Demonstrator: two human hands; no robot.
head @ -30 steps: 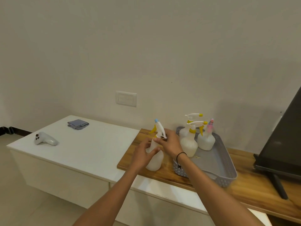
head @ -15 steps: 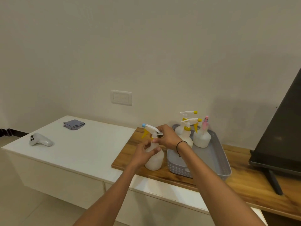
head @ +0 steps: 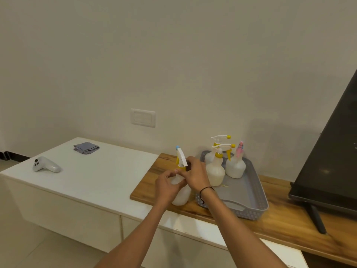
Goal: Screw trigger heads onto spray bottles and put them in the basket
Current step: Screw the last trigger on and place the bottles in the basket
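Both hands meet on one translucent white spray bottle (head: 180, 192) that stands upright on the wooden board (head: 152, 182), just left of the grey basket (head: 251, 202). The left hand (head: 168, 187) curls around the bottle's shoulder, fingers and thumb wrapped on its upper body. Directly above that grip, the right hand (head: 196, 174) closes its fingers on the yellow collar at the base of the trigger head (head: 181, 158), whose white body rises up and away from the fingers to a blue nozzle tip at the top. A black band circles the right wrist. To the right of the grip, inside the far end of the basket, stand three more bottles with heads already on: a yellow-collared bottle (head: 215, 172) nearest the right hand, almost touching its knuckles, another yellow-tipped bottle (head: 210, 157) partly hidden behind it, and a pink-headed bottle (head: 235, 166) beyond them. The near end of the basket, below and right of the right wrist, shows its bare floor and a handle slot. Well to the left of the grip, on the white cabinet top (head: 100, 176), lie a white handheld controller (head: 46, 165) and a folded grey cloth (head: 86, 147). Far right of the hands a dark television screen (head: 328, 163) leans on its stand.
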